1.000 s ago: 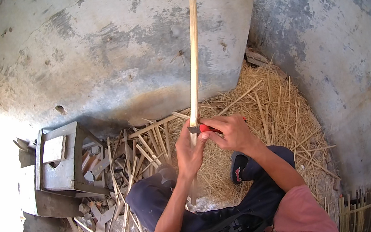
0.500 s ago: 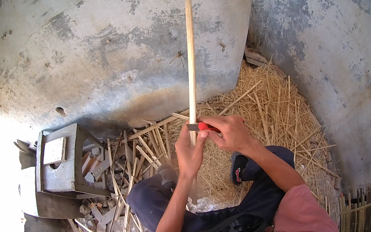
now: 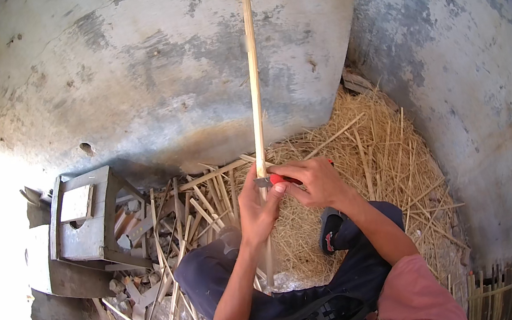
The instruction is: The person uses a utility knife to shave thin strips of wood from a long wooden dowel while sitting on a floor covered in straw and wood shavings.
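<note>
A long, pale strip of split wood, bamboo by its look (image 3: 254, 88), stands nearly upright in view, its top running out past the upper edge. My left hand (image 3: 257, 209) is closed round its lower part, and a blurred tail of the strip hangs below the palm. In my right hand (image 3: 317, 183) is a knife with a red handle (image 3: 281, 179). Its short grey blade lies across the strip, touching it just at the left fingers. My right fingers wrap the handle and hide much of it; the two hands meet at the blade.
Straw-like shavings (image 3: 332, 143) heap up between my legs and along the right wall (image 3: 457, 99). Loose wooden sticks (image 3: 175, 282) and rubble lie at the left, beside an overturned wooden stool (image 3: 90, 213). A slatted piece (image 3: 500, 292) stands at lower right.
The strip's upper part has swung a little to the left and stands more upright. Both hands have shifted slightly left and down, the blade still against the strip.
</note>
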Demonstrator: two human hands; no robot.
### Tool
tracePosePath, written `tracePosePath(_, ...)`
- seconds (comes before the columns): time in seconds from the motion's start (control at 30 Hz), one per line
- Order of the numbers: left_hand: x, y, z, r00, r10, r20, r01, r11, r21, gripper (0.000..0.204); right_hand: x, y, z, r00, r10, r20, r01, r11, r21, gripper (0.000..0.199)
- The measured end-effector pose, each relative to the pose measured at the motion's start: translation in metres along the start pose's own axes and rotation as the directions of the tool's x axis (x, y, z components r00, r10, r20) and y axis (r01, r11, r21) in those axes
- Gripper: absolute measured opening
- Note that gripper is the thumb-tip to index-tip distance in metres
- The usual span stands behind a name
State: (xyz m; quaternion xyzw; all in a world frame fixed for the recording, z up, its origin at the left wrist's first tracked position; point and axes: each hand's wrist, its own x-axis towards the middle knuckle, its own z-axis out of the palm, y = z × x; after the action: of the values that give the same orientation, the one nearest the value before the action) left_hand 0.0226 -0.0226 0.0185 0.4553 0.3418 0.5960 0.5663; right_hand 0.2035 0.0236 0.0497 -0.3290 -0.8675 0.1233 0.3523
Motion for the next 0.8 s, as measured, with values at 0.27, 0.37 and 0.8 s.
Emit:
tracePosePath(0.27, 0.0, 0.006, -0.007, 0.999, 0.035, -0.039, -0.036, 0.999, -0.008, 0.071, 0.012, -0.011, 0.007, 0.999, -0.04, -0.028, 0.038, 0.998, -0.047, 0.04)
tracePosePath(0.37, 0.001, 0.008, -0.007, 0.998, 0.034, -0.053, -0.034, 0.999, 0.0, 0.07, 0.016, -0.014, 0.009, 0.999, -0.029, -0.018, 0.028, 0.999, -0.046, 0.04)
tracePosePath(0.8, 0.005, -0.01, -0.018, 0.98, 0.101, -0.173, -0.084, 0.991, 0.102, 0.056, 0.029, -0.021, 0.014, 1.0, 0.022, -0.017, -0.022, 0.999, -0.033, 0.036)
